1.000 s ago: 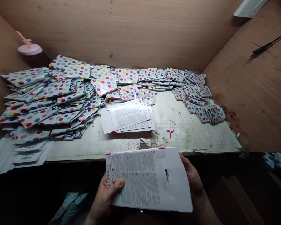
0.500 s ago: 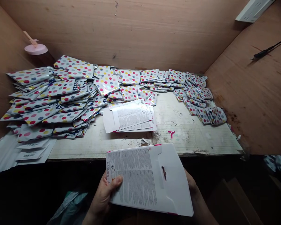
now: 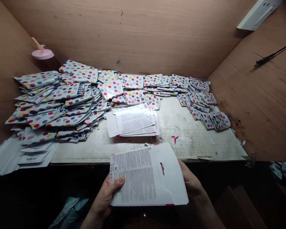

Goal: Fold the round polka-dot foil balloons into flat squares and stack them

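Observation:
A small stack of flat white cardboard packaging sleeves point(image 3: 165, 187), with dense printed text, pink edge marks and a hang hole, is held over the table's front edge. My left hand point(image 3: 109, 192) is closed on its left end, thumb on top of the printed side and fingers underneath. At the right end, my right hand point(image 3: 189, 178) reaches behind the sleeves, its fingers hidden by them. Beyond, similar cardboard sleeves point(image 3: 135, 119) lie fanned on the table point(image 3: 195, 146).
Folded polka-dot packets point(image 3: 66, 90) are piled high at left, run along the back wall and form a smaller heap point(image 3: 202, 95) at right. White cards with barcodes point(image 3: 35, 157) overhang the front left. A pink-lidded cup point(image 3: 43, 54) stands back left; a black cable point(image 3: 264, 60) hangs right.
The held sleeves have tipped and moved slightly up and left. My right hand has shifted up along their right end, showing more of itself; my left hand keeps its grip.

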`<state>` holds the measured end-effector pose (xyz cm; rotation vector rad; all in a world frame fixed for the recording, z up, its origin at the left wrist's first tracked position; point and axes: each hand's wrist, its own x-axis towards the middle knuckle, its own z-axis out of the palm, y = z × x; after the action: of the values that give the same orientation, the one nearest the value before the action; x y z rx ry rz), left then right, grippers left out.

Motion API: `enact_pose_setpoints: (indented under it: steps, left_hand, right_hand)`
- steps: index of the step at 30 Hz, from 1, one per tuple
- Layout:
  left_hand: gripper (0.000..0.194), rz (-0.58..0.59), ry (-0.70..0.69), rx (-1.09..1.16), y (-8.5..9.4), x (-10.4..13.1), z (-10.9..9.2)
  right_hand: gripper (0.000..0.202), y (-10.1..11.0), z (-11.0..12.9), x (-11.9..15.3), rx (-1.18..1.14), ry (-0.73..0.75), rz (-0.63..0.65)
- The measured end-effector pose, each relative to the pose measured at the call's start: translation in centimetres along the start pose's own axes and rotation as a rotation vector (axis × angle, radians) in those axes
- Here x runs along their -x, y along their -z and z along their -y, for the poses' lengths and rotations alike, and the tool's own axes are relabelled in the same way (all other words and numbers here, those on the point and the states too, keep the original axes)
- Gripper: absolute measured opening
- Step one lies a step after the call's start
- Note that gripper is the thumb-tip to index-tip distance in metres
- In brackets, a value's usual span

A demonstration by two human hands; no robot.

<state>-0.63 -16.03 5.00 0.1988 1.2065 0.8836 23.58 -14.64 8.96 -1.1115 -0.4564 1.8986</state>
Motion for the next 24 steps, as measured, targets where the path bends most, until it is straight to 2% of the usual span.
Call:
enact_pose_setpoints:
  steps: [4,6,8,10,12,13,15,17,20,21,24]
  left_hand:
    - [0.066,-0.034,-0.030,0.008,0.0,0.0,0.2]
    - [0.065,-0.051,-0.074,0.001,0.0,0.3,0.3]
    - [0.063,-0.065,-0.110,-0.003,-0.1,0.6,0.3]
    - [0.065,-0.088,-0.141,-0.005,-0.2,1.0,0.3]
    - [0.070,-0.118,-0.172,-0.011,-0.3,1.2,0.1]
    - [0.073,-0.133,-0.184,-0.016,-0.4,1.3,0.0]
    - [0.074,-0.163,-0.202,-0.027,-0.6,1.3,-0.4]
    - [0.073,-0.191,-0.228,-0.044,-0.8,1.3,-0.7]
    - [0.068,-0.214,-0.277,-0.067,-0.9,1.3,-0.9]
    - [0.067,-0.218,-0.287,-0.072,-0.9,1.2,-0.9]
    - [0.066,-0.236,-0.298,-0.086,-0.7,1.2,-0.7]
  right_hand:
    - [0.053,-0.7,-0.3,0.5,0.094,0.107,-0.071]
    - [0.059,-0.2,-0.4,0.1,0.182,0.197,-0.123]
    - [0.047,1.4,-0.3,-1.2,0.308,0.359,-0.264]
    - [0.031,4.1,0.2,-2.9,0.500,0.578,-0.491]
    - [0.027,6.8,1.0,-4.4,0.750,0.757,-0.674]
    - [0.028,7.8,1.5,-4.8,0.856,0.801,-0.714]
    - [0.034,8.3,2.1,-4.7,0.933,0.764,-0.661]
    - [0.037,7.0,2.1,-3.6,0.826,0.598,-0.445]
    - [0.028,3.8,1.0,-1.7,0.557,0.315,-0.108]
    - [0.025,2.9,0.6,-1.4,0.465,0.250,-0.055]
    - [0.023,1.7,-0.4,-1.2,0.220,0.136,-0.037]
